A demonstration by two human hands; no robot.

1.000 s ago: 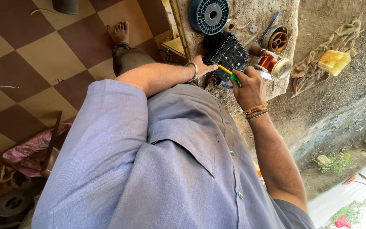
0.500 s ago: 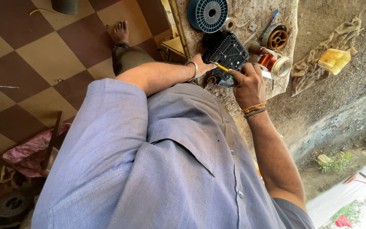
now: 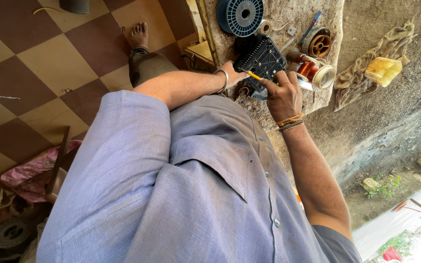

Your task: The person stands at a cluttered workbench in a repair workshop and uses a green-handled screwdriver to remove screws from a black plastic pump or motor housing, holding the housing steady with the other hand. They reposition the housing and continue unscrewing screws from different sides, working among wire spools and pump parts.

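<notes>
A black, square, ribbed plastic housing [image 3: 261, 57] lies on a rough stone slab [image 3: 288, 14]. My left hand [image 3: 233, 76], a steel bangle on its wrist, holds the housing's near left edge. My right hand [image 3: 283, 95], with thread bands at the wrist, grips a thin yellow-handled tool [image 3: 254, 76]. The tool's tip points at the lower edge of the housing. My blue-grey shirt fills the lower part of the view.
On the slab are a blue wire spool [image 3: 240, 14], a copper-wound coil on a white reel [image 3: 314, 73], a round metal part [image 3: 318, 45] and a blue-handled screwdriver [image 3: 311, 27]. A rag with a yellow container [image 3: 382, 70] lies to the right. My bare foot [image 3: 138, 35] rests on the checkered floor.
My right hand has shifted slightly along the housing's edge with the yellow tool. The left hand keeps its hold on the housing.
</notes>
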